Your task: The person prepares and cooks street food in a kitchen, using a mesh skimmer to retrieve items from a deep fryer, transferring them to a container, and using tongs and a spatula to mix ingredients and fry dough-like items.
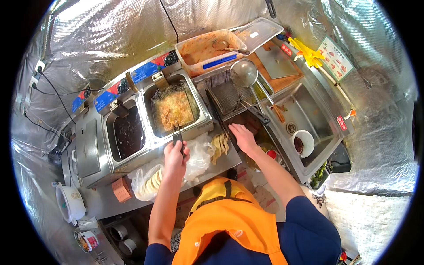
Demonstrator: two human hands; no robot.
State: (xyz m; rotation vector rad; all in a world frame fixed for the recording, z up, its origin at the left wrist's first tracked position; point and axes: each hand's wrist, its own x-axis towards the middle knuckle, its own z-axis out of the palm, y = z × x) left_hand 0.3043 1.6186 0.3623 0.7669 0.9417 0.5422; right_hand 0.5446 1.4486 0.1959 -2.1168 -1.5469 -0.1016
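My left hand (175, 155) grips the black handle (179, 140) of a wire fry basket (190, 109). That basket sits in the oil of a stainless deep fryer well (197, 99), where battered food (174, 107) is frying amid foam. My right hand (243, 137) holds nothing visible; its fingers reach toward the metal counter edge (230, 134), and I cannot tell whether they touch it. Just beyond it lies a second wire basket (225, 94), with its black handle (260, 116) pointing toward me. Pale strips of food (220, 145) lie between my hands, beside a clear plastic bag (198, 154).
Left of the frying well is another of dark oil (129, 132). A round strainer (244, 73) rests over the second basket. Behind stands a plastic tub of orange batter (205, 49). The steel sink (318, 109) at right holds a white bowl (303, 143). Bagged dough rounds (152, 182) lie in front.
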